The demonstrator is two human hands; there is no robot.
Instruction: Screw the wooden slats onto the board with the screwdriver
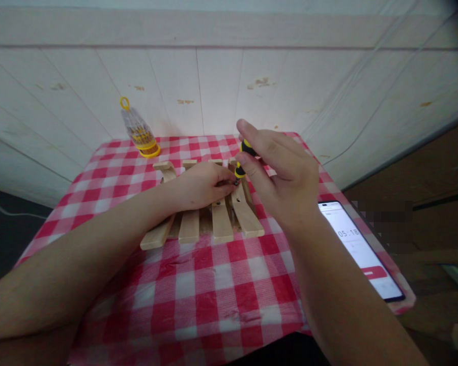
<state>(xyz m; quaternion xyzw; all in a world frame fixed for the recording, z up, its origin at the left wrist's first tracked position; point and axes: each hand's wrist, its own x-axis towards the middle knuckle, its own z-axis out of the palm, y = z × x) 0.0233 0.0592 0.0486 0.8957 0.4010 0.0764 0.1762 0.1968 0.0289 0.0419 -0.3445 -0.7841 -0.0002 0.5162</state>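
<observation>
A rack of pale wooden slats lies on a small table covered by a red and white checked cloth. My left hand rests on top of the slats, fingers pinched together at the tip of a screwdriver. My right hand is wrapped round the black and yellow screwdriver, held upright with its tip down on a slat. What the left fingers pinch is too small to make out.
A clear bit holder with a yellow base and loop stands at the table's far left. A phone showing a timer lies at the right edge. White tiled floor lies beyond the table.
</observation>
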